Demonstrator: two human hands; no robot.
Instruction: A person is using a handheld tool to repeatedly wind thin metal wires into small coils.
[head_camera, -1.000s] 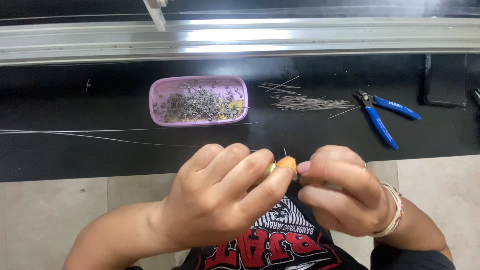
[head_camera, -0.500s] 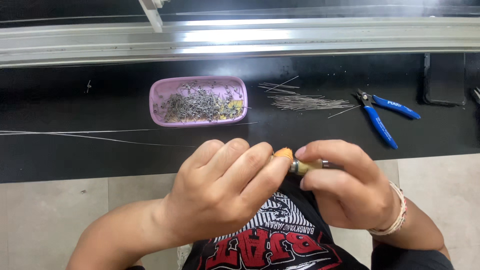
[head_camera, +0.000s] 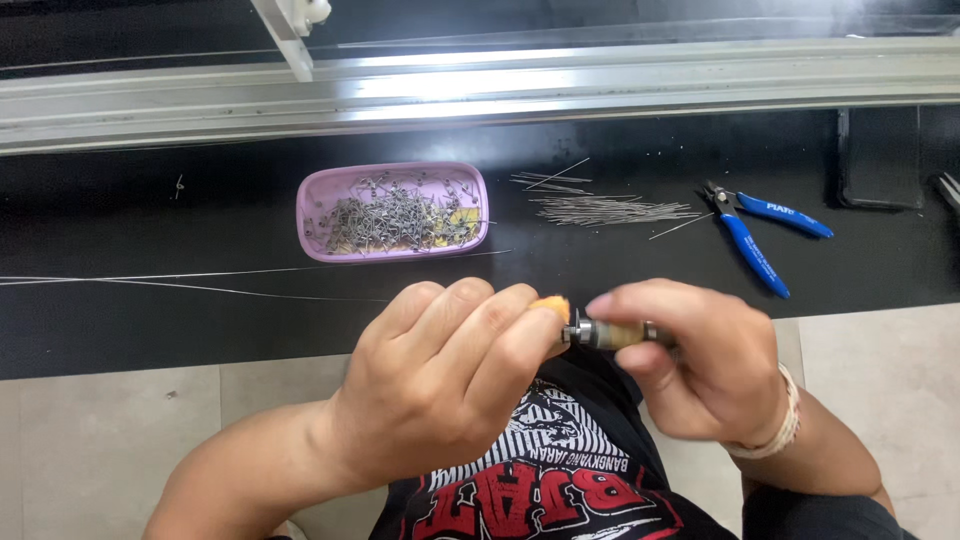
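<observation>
I hold a small hand tool (head_camera: 610, 333) between my two hands, in front of my chest and just before the edge of the black bench (head_camera: 150, 330). My left hand (head_camera: 440, 385) is curled into a loose fist, and its thumb and fingers pinch the orange tip (head_camera: 552, 306) at the left end of the tool; this tip looks soft and rounded. My right hand (head_camera: 700, 365) wraps around the other end, a short round barrel with a dull brass colour and a shiny metal collar where it meets the orange part. Most of the barrel is hidden inside my fingers. On my right wrist sits a pale bracelet (head_camera: 780, 425).

On the bench, well apart from my hands, stands a pink plastic tray (head_camera: 310, 205) with rounded corners, full of small bent grey metal pieces. To the right of it lies a loose bundle of thin straight metal pins (head_camera: 610, 210), and further right lie cutters (head_camera: 755, 235) with smooth blue handles, opened a little. A long thin wire (head_camera: 200, 280) runs across the matt black surface from the left. Behind the bench goes a long bright aluminium rail (head_camera: 600, 85). Under my hands I see my black shirt (head_camera: 540, 470) with a red and white print.
</observation>
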